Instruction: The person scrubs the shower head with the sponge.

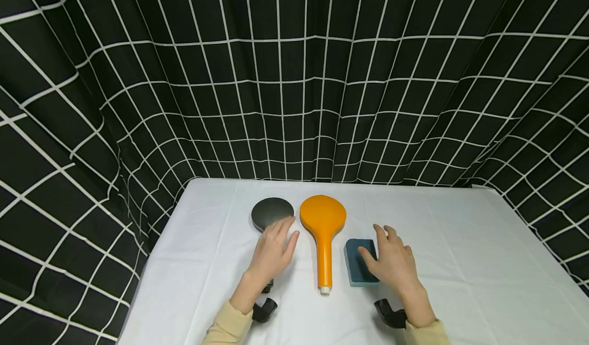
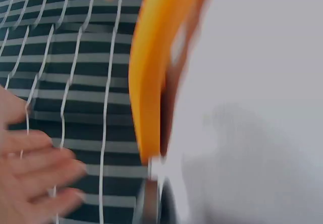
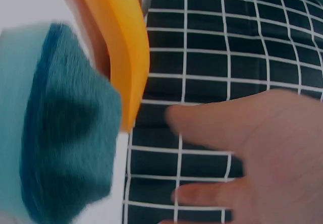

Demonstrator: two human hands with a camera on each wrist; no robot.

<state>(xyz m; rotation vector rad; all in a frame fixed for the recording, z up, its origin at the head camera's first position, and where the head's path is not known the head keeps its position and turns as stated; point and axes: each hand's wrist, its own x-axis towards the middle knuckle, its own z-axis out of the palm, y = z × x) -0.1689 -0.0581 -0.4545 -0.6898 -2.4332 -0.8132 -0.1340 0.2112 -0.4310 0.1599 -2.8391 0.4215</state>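
My left hand [image 1: 271, 250], fingers extended, is over the lower part of a dark grey round-headed thing [image 1: 271, 211]; the hand hides most of its lower part, and I cannot tell whether they touch. Between the hands lies an orange hand shower head [image 1: 323, 217], round end away from me, with a white fitting [image 1: 325, 290] at its near end. At right, my right hand [image 1: 395, 263] hangs with spread fingers over the edge of a blue-teal block [image 1: 361, 268] like a sponge or eraser. In the right wrist view the block [image 3: 75, 118] stands apart from the fingers.
A white cloth [image 1: 451, 263] covers the table. Behind it and at both sides hangs a black curtain [image 1: 294, 94] with a white grid. Black curved pieces [image 1: 391, 314] are at both wrists.
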